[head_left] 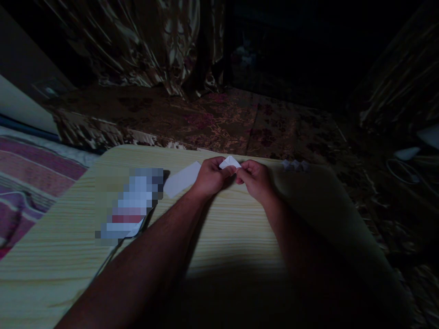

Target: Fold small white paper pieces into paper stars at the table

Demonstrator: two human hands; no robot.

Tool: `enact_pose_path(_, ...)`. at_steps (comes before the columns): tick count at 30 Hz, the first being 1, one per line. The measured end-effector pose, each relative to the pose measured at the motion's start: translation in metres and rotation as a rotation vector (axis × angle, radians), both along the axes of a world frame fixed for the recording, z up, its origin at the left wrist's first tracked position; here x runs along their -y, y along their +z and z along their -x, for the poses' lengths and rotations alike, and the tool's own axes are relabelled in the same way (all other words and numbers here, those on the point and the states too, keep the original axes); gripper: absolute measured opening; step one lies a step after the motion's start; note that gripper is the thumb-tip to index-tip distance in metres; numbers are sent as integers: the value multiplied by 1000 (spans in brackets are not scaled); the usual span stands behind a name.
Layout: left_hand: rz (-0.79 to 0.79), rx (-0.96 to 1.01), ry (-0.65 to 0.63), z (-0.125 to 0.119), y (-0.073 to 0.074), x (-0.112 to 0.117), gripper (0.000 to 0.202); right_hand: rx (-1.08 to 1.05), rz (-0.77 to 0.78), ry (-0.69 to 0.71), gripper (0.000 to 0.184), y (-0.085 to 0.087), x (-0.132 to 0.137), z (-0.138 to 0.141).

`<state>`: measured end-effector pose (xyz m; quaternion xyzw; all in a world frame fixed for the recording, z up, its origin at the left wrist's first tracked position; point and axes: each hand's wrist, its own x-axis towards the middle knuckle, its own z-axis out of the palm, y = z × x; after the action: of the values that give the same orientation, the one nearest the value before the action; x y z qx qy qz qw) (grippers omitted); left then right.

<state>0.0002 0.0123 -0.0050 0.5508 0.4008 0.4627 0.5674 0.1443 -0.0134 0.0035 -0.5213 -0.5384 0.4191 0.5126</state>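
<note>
Between my two hands, just above the far part of a wood-grain table (236, 228), is a small piece of folded white paper (230, 161) with creases and a pointed top. My left hand (211, 176) grips its left side, thumb pressed on the front. The fingertips of my right hand (254, 177) pinch its lower right corner. Beside my left hand a flat white sheet of paper (182, 179) lies on the table, its right end partly hidden behind that hand. Several small folded paper pieces (295, 165) stand in a row to the right, in shadow.
A pixelated, lit device (132, 201) lies at the left with a cable (103, 265) running toward me. Beyond the table is a ledge with patterned cloth (206, 119) under shiny curtains (171, 41). Striped bedding (30, 169) is at left, a white cable (401, 171) at right.
</note>
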Motion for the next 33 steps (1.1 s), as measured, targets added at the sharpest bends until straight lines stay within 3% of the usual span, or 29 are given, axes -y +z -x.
enact_pose_path(5,-16,6,-3,-2,5,2,23,9,-10,-24,13,-3,-1,-2)
enact_pose_path(11,26,106,27,-2,11,2,19,67,7,51,8,-1,0,-6)
enact_pose_path(22,57,72,-50,1,8,-1,16,-227,-34,110,19,-8,-7,-11)
enact_pose_path(33,58,34,-34,3,6,-3,15,-203,-75,232,14,-9,-6,-15)
